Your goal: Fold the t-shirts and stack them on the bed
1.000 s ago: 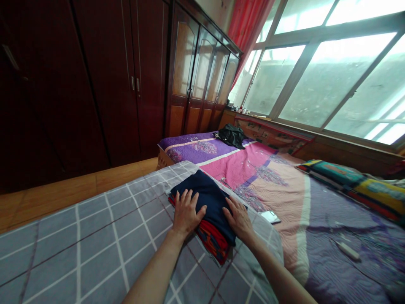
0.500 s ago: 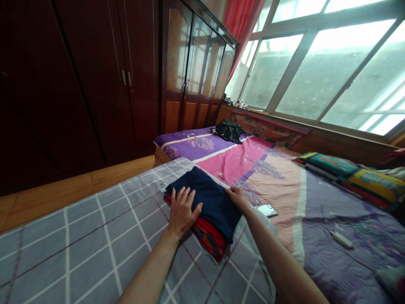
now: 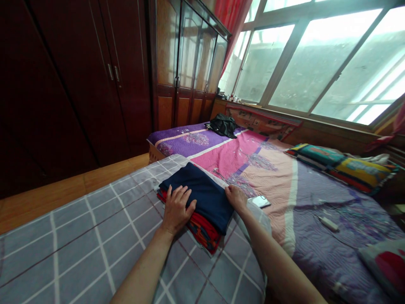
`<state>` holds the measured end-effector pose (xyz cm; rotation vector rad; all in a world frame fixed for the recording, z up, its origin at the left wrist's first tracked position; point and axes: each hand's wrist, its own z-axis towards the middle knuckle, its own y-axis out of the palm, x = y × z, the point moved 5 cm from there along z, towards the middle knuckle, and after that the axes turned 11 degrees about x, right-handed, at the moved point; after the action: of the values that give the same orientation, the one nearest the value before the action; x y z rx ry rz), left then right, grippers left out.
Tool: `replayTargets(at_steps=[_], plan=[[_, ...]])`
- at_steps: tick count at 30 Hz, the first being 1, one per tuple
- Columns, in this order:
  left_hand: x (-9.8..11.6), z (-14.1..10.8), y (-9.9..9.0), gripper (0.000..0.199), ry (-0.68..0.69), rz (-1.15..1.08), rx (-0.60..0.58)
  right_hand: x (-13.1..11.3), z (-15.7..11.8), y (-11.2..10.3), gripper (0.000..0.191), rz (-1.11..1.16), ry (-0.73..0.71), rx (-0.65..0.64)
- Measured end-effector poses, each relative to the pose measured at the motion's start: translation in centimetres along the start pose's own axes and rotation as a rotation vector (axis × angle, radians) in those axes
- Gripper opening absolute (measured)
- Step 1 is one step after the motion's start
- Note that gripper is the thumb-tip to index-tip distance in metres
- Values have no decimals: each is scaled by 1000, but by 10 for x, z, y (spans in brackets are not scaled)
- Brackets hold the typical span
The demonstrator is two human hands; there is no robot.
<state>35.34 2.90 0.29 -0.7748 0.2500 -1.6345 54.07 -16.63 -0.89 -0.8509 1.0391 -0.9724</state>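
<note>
A folded navy blue garment (image 3: 202,188) lies on top of a folded red patterned cloth (image 3: 205,234), and both rest on the grey checked bedding (image 3: 133,223). My left hand (image 3: 177,210) lies on the near left edge of the navy garment, fingers spread and palm down. At the right edge of that garment is my right hand (image 3: 236,197), its fingers bent together on the fabric; the fingertips are partly hidden. Just beyond my right hand lies a phone (image 3: 260,201), face down.
A purple, pink and peach quilt (image 3: 278,173) covers the bed beyond. On it are a black garment (image 3: 222,125), a white power strip or adapter with a cord (image 3: 328,223) and a long colourful pillow (image 3: 341,162). Dark wardrobes (image 3: 126,109) stand at the left; windows fill the right.
The view has turned slightly, so the scene sits a little further left and higher. Both hands stay on the navy garment in nearly the same places.
</note>
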Motion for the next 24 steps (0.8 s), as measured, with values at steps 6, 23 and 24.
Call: replayTargets(at_steps=[6,23,24], plan=[[0,0,0,35,-10,4,-12,19,-1,-2,27,101,47,-60],[-1,0,-2,35,-31,-16,19,41,-48,-28,23,794,355,-219],[-1,0,-3,35,-33,-18,19,40,-59,-31,22,855,381,-236]])
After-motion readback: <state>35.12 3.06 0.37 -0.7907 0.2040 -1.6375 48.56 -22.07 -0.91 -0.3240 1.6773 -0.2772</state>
